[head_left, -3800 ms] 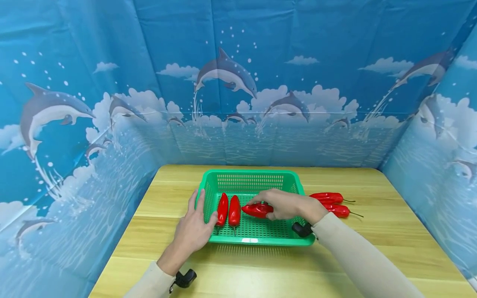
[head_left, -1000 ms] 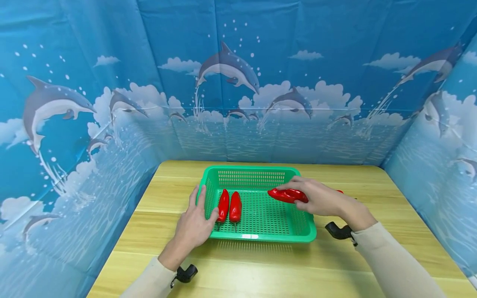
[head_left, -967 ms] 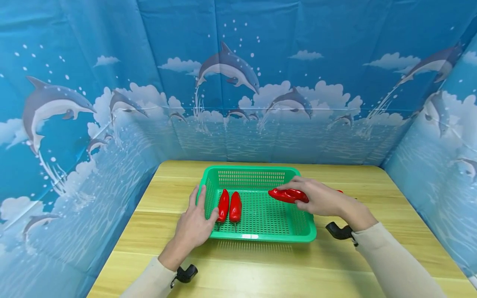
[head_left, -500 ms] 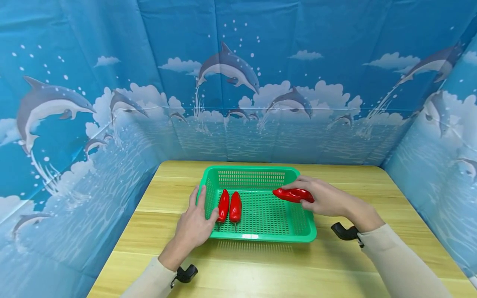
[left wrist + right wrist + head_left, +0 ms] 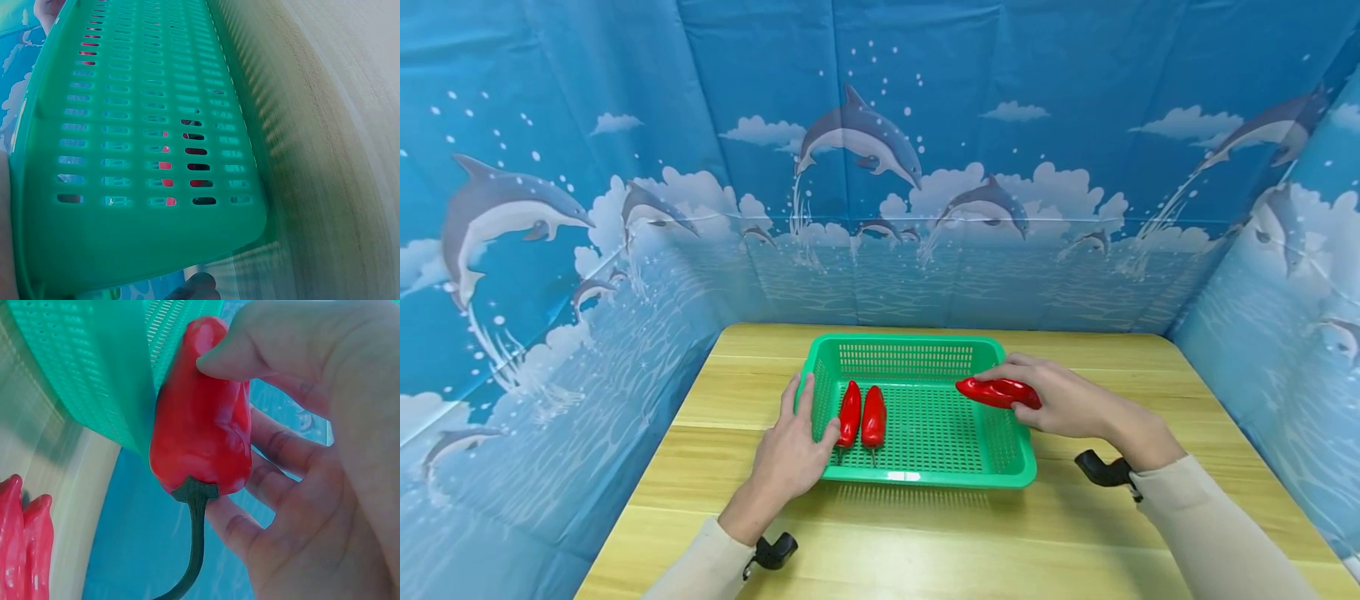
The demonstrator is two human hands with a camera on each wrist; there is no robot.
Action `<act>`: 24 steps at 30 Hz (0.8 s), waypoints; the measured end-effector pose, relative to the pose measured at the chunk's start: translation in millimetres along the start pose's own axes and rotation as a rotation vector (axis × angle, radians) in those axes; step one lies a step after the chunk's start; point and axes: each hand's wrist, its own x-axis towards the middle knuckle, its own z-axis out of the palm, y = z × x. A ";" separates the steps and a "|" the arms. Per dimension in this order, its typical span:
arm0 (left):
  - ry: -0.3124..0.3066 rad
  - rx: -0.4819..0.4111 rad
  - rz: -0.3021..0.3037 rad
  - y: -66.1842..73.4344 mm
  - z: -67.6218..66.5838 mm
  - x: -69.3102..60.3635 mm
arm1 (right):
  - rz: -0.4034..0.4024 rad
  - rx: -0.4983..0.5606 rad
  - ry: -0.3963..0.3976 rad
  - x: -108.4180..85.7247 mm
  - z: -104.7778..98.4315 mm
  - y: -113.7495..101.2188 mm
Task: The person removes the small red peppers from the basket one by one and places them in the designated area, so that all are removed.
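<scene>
The green plastic basket point(image 5: 917, 481) sits on the table in the head view. My left hand point(image 5: 790, 454) holds its left rim, thumb on the inner side and fingers outside. Inside at the left lie two red chili peppers, one point(image 5: 849, 414) next to the thumb and another point(image 5: 873, 417) beside it, stems toward me. Over the right wall my right hand point(image 5: 1067, 400) grips a third red pepper point(image 5: 997, 392), its tip pointing left. The right wrist view shows the thumb and fingers on this red pepper point(image 5: 203, 434), its green stem hanging free.
Two more red peppers point(image 5: 37, 544) lie on the table, seen in the right wrist view and hidden behind my right hand in the head view. The wooden table point(image 5: 910, 542) is enclosed by a blue dolphin-print curtain point(image 5: 880, 275) at the back and sides.
Held low in the basket's middle earlier, the red pepper has risen and moved right with my right hand to the right wall. My left hand has stayed at the left rim.
</scene>
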 end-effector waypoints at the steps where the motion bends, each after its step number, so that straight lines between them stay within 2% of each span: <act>1: 0.001 0.001 0.001 -0.1 0.1 0.0 | -0.001 0.000 0.001 -0.8 -0.1 0.6; 24: 0.009 -0.002 0.004 -1.6 3.2 -0.1 | 0.033 0.001 0.012 -19.2 -1.9 8.2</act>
